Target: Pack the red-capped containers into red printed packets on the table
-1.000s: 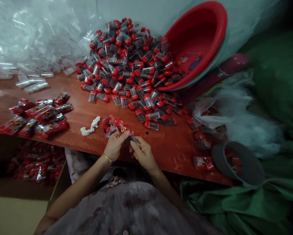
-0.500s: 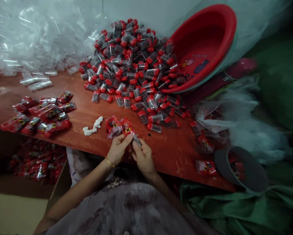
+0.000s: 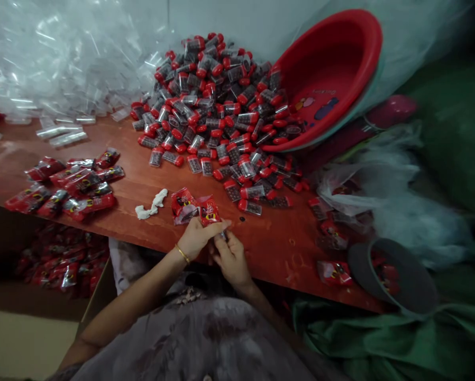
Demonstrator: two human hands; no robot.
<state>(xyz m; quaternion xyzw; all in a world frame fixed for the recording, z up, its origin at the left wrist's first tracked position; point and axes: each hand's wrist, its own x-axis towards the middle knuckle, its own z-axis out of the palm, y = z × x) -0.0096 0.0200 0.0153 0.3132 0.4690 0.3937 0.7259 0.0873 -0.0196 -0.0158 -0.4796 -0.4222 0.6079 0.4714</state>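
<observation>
Both hands meet at the near edge of a reddish wooden table (image 3: 142,182). My left hand (image 3: 198,238), with a gold bangle on the wrist, pinches a red printed packet (image 3: 208,210). My right hand (image 3: 230,256) is closed on a small clear tube (image 3: 223,233) at the packet's lower end; most of the tube is hidden by the fingers. A second red packet (image 3: 182,203) lies on the table just left of the held one.
A big heap of red-capped tubes (image 3: 217,111) spills from a tipped red basin (image 3: 328,74). Filled red packets (image 3: 69,182) lie at left, clear plastic sleeves (image 3: 55,58) behind them. A white rag (image 3: 150,205), a grey bowl (image 3: 392,275) and a box of packets (image 3: 58,262) surround me.
My left fingers have moved right over the packet and closed against my right hand, which has pushed the tube further out of sight. The view shifted slightly.
</observation>
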